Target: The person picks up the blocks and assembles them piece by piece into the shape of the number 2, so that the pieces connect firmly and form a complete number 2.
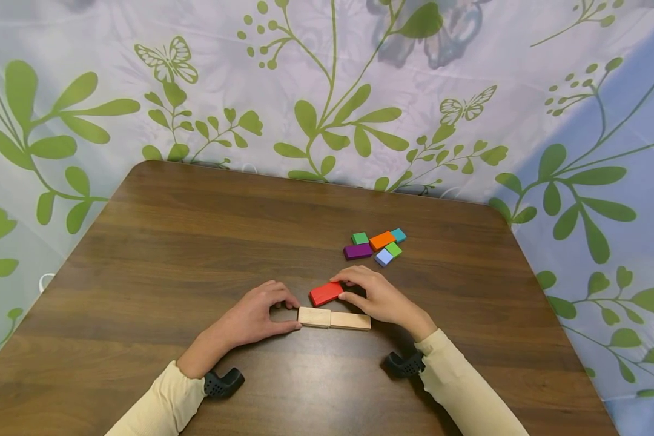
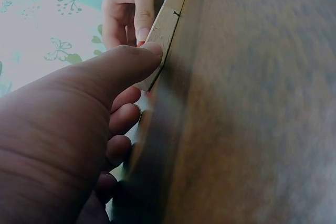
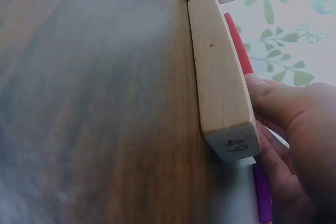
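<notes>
Two plain wooden blocks lie end to end in a row on the table, the left block meeting the right block. My left hand holds the left end of the row between thumb and fingers; in the left wrist view the thumb lies on the block. Just behind the row is a red block, its right end pinched between the thumb and fingers of my right hand. In the right wrist view the near wooden block has "49" written on its end.
Farther back, right of centre, lies a loose group: a purple block, an orange block, a green block, a light green one, a teal one and a pale blue one. A leaf-patterned cloth hangs behind the table.
</notes>
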